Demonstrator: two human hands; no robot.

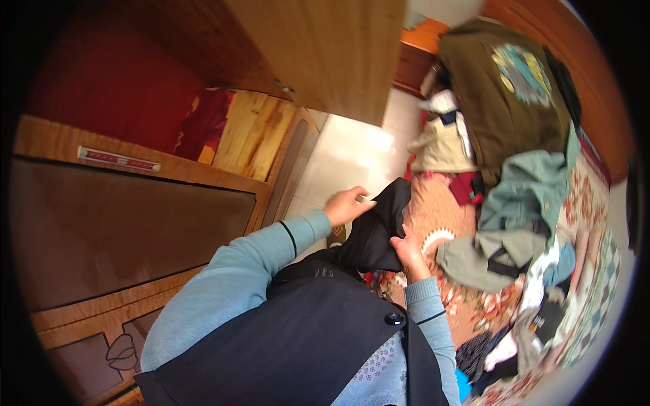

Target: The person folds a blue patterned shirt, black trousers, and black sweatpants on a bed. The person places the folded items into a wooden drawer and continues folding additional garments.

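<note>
A black cloth garment (378, 233) hangs bunched in front of my body, above the edge of the bed. My right hand (410, 249) grips its right side, thumb on top. At its upper left is my left hand (349, 205), blurred, with fingers curled and thumb near the cloth; whether it pinches the fabric is unclear. Below the garment, part of a patterned shoe or slipper (336, 235) shows on the floor.
An open wooden cabinet door (335, 56) juts out at the top, beside a red-lined compartment (122, 86). On the bed (436, 208) to the right lie a brown garment (508, 101), a green shirt (528, 177), grey-green clothing (487, 259) and several other clothes. Pale tiles (350, 147) lie between.
</note>
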